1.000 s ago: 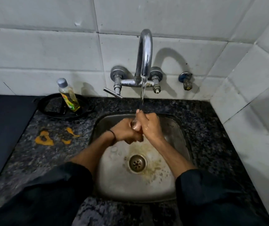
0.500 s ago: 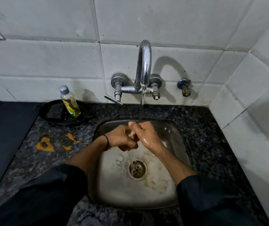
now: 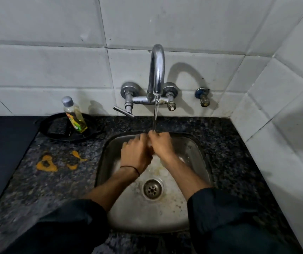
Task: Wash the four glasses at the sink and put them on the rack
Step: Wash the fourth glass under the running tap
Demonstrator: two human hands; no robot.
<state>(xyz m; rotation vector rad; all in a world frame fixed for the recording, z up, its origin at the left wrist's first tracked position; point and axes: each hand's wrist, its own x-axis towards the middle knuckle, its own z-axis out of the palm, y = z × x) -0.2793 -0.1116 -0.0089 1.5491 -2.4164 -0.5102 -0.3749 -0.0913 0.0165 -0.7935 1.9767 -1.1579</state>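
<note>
At the far left of the dark granite surface (image 3: pixel 55 180), a black tray (image 3: pixel 44 125) holds a scrub pad (image 3: pixel 57 128) and a bottle of yellow dish liquid (image 3: pixel 75 118) with a grey cap. Orange spills (image 3: pixel 46 164) lie on the stone in front of the tray.

Next comes the steel sink (image 3: pixel 110 153), with its drain (image 3: pixel 152 188) bare. Over the basin, the left hand (image 3: pixel 135 153) has its fingers curled and is pressed against the right hand (image 3: pixel 162 143), which is also curled. The two meet right under the water stream (image 3: pixel 155 112) falling from the chrome tap (image 3: pixel 157 70).

The spot where the palms meet is blurred. I cannot tell whether a small glass is enclosed there or the hands are only rubbing together. No glass shows clearly anywhere, and no rack is in view. A faint glint in the right half of the basin is too vague to name.

A glass here would probably be light, stiff and breakable. With water and soap on it, it would be very slippery against the hard steel below. The safest hold is likely fingers wrapped round the body, low and near the base. The other hand can then work the rim and the inside. Pinching the thin lip is best avoided.
</note>
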